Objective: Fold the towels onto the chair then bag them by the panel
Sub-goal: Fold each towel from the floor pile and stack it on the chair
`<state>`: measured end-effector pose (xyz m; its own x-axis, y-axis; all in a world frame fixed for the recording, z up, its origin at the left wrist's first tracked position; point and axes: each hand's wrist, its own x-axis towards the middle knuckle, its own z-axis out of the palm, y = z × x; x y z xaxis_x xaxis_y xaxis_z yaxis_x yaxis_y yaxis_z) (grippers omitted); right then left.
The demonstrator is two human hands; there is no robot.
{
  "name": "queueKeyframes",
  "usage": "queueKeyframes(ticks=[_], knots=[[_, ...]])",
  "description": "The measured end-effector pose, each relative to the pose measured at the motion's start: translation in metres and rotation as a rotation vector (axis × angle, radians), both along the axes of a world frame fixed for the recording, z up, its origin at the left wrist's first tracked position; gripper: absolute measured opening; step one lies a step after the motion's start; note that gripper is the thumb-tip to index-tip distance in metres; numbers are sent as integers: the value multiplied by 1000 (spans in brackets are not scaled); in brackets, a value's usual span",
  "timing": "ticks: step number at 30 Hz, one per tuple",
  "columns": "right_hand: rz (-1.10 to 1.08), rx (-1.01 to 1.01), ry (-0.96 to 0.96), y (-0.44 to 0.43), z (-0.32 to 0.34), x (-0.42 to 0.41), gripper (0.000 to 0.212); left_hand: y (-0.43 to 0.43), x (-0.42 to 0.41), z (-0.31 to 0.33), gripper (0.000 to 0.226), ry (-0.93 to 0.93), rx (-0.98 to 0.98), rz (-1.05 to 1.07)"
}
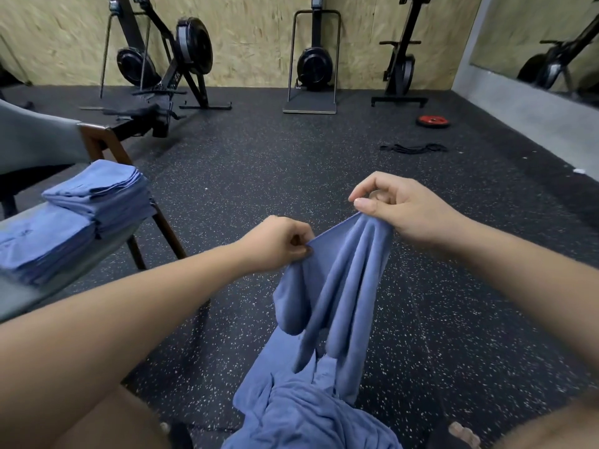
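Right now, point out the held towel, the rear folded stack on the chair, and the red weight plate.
held towel (340, 286), head view, middle hanging fold.
rear folded stack (100, 178), head view, top towel.
red weight plate (433, 120), head view, its centre.

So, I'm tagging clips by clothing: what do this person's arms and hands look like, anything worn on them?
The left forearm and right forearm are bare to the frame edge, no sleeve in view. The left hand and right hand wear no gloves; no watch, bracelet or ring shows. The right thumbnail is short and unpainted.
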<state>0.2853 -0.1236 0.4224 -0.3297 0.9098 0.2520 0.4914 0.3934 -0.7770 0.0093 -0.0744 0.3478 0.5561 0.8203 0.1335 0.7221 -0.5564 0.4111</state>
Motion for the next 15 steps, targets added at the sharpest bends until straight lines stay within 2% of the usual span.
queueKeyframes(ticks=[10, 15], knots=[[-107, 30, 15, 8, 5, 19, 6, 33, -63, -6, 3, 201, -36, 223], [-187, 51, -66, 21, -3, 40, 7, 39, -90, -2, 7, 131, -88, 346]])
